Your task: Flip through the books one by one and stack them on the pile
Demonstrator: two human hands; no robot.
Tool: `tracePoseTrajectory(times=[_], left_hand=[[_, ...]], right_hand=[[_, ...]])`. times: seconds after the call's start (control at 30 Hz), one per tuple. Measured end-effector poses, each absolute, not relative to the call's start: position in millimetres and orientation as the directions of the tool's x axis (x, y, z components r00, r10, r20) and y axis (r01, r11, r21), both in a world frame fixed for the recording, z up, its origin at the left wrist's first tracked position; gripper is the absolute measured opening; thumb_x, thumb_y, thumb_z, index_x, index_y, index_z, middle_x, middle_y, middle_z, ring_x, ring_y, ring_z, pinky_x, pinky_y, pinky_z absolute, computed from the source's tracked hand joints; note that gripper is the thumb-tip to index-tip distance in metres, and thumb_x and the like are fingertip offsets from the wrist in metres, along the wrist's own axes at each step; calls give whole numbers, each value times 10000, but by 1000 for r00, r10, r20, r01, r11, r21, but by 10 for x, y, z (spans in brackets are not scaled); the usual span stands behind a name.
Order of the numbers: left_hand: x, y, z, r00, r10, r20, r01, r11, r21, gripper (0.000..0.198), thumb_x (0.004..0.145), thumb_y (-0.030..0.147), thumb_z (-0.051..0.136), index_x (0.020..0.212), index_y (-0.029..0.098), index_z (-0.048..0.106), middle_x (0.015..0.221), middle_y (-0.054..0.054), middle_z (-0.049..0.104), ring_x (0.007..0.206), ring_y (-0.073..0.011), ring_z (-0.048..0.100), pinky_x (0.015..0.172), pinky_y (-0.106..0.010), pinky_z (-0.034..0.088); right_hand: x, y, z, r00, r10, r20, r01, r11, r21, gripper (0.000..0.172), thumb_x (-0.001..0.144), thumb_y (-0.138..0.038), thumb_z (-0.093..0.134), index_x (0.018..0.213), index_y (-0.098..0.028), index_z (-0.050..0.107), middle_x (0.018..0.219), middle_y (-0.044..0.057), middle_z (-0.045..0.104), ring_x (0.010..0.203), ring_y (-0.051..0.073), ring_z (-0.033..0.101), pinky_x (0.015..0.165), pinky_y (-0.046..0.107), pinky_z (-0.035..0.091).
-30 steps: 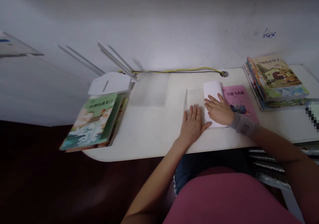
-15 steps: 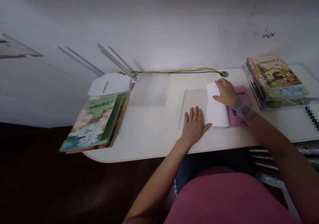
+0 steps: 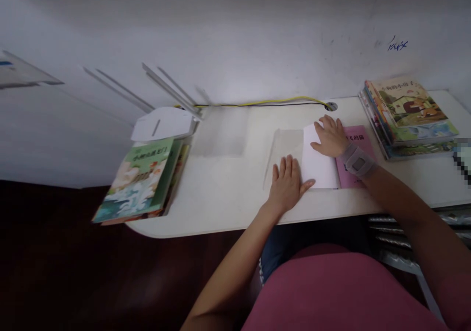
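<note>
White-painted wall (image 3: pixel 235 36) backs the whole work area; a small blue scribble (image 3: pixel 397 44) sits on it at the upper right. Against the wall stands a pale desk (image 3: pixel 221 193) with a rounded front-left corner.

Surrounding items:
- Far-right corner: a stack of picture books (image 3: pixel 408 112), its top cover showing a house.
- Front-left corner: a second stack topped by a green picture book (image 3: pixel 142 181), overhanging the desk edge.
- Behind that stack: a white flat-topped object (image 3: pixel 164 123), with thin grey rods (image 3: pixel 169 88) slanting up from it.
- Along the rear edge: a yellow cable (image 3: pixel 265 102) running into a round cable hole (image 3: pixel 331 106).

Work items: a pink book (image 3: pixel 356 159) lies flat at centre-right, just left of the far-right stack. A white sheet (image 3: pixel 318 166) covers its left part. A translucent sheet (image 3: pixel 285 144) lies on the desk, touching the white sheet's left edge.

Hand positions:
- The right hand (image 3: pixel 329 137) rests palm down on the far end of the white sheet, fingers loosely spread, pinching nothing. Its forearm, with a grey wristband (image 3: pixel 357 160), crosses the pink book and hides part of the cover.
- The left hand (image 3: pixel 287 183) lies flat, palm down, on the near end of the translucent sheet, fingers extended and close together. Its thumb tip touches the white sheet's near-left edge.
</note>
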State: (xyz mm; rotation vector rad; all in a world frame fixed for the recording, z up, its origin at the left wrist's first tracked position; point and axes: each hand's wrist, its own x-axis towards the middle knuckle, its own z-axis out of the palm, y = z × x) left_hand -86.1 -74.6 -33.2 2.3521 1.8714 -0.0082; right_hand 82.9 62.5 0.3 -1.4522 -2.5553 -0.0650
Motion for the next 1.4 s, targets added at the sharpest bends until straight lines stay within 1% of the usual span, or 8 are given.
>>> tracePoseTrajectory(times=[0.2,0.27,0.37,0.43,0.7,0.87,1.07,1.4], left_hand=[[-943,-438,-129,234,972,-29,967,-230,110,746,959,603,181,1458,69,327,1520,-214,329,1376,-325,363,1071,-469,349],[-954,-211,-75,272,962,-14,956,-268,116,699,977,562,182,1454,76,337,1533,-192,315,1399,-312,325,1091,-458,327],[-944,81,-86,298,953,-57,952,-291,96,689,981,548,202,1484,83,279,1569,-171,230,1448,-335,192,1133,-528,228],[-933,183,-140,279,957,-87,959,-271,87,721,973,566,205,1496,71,242,1573,-182,204,1450,-359,164,1133,-557,203],[-951,188,-242,271,961,-60,958,-262,120,798,950,620,145,1498,45,225,1570,-192,206,1443,-384,170,1126,-583,192],[-946,194,-218,260,962,-79,962,-251,108,788,962,596,170,1492,16,218,1573,-198,190,1446,-378,159,1137,-566,183],[-940,191,-234,254,965,-59,962,-246,119,784,959,604,177,1491,31,234,1572,-191,198,1444,-375,171,1136,-570,183],[-944,181,-276,236,972,9,962,-235,136,801,954,618,158,1469,15,264,1548,-205,268,1440,-335,218,1146,-530,197]], right_hand=[[853,649,-21,-543,822,170,826,560,-69,544,809,-390,583,1218,-34,536,1295,252,480,1232,367,413,1029,487,354],[853,650,-32,-548,818,176,821,566,-73,547,802,-379,595,1214,-24,540,1282,243,479,1236,354,410,1044,457,353],[863,648,-42,-540,820,189,823,561,-85,560,788,-365,613,1212,-6,541,1275,246,479,1239,351,409,1053,443,354],[883,654,-45,-539,821,189,823,561,-90,549,789,-365,609,1200,-5,552,1274,249,481,1233,354,415,1051,452,358],[939,696,-53,-583,799,150,801,596,-62,515,789,-374,585,1150,-7,595,1281,256,487,1229,368,422,1053,479,358],[902,656,-16,-579,804,133,806,589,-51,505,783,-354,610,1131,12,606,1279,266,495,1225,363,432,1041,446,376],[913,678,-26,-600,789,135,792,609,-37,500,799,-399,593,1111,-9,625,1252,259,521,1206,373,442,1030,481,378],[911,656,33,-615,784,87,787,616,12,504,818,-399,606,1107,13,628,1239,261,518,1204,355,449,1032,445,383]])
